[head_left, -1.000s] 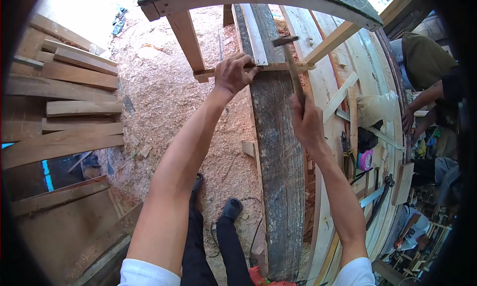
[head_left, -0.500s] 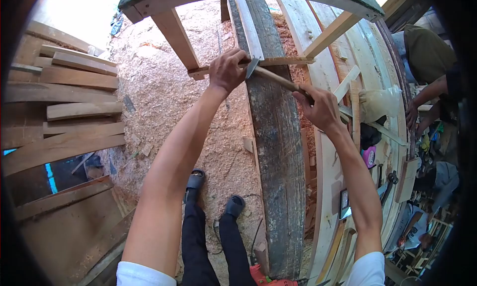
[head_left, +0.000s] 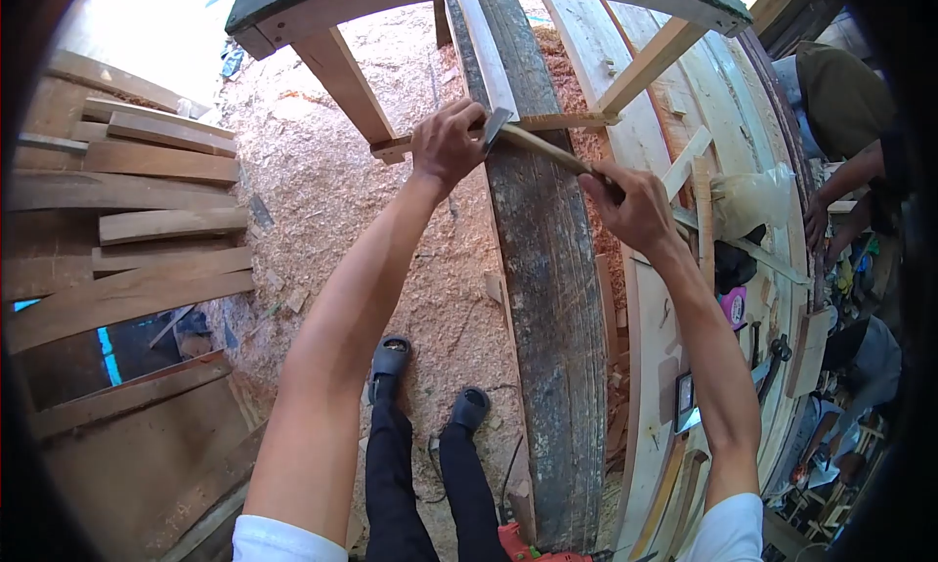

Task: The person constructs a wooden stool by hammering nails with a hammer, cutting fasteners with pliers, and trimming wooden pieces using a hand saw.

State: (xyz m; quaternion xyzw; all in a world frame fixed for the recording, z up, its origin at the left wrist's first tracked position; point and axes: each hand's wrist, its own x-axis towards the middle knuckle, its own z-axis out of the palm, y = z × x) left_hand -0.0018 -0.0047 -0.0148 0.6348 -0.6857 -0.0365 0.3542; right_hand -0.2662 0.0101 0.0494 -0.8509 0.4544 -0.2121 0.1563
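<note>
Plainly, the far left holds a stack of wooden boards (head_left: 161, 161), their ends toward a floor of wood shavings (head_left: 322, 181). Next comes the left upright (head_left: 342, 83) of a wooden frame, which meets one end of a thin crossbar (head_left: 567, 121). The person's left hand (head_left: 447, 147) is at the crossbar just in from that joint, knuckles up and fingers bent close together; their tips are hidden, so I cannot tell whether they pinch a nail or only steady the wood.

Just right of those fingers is the claw-less hammer head (head_left: 497, 129), overlapping the crossbar in this view and slanting up and to the right; whether it touches is unclear. From it the wooden hammer handle (head_left: 547, 150) runs right and down, above the dark, worn plank (head_left: 547, 269), into the right hand (head_left: 633, 208), whose fingers are wrapped firmly round the grip. So the left hand is nearer the head, and the right has the far end. Beyond, the right upright (head_left: 650, 68) meets the crossbar's other end.
</note>
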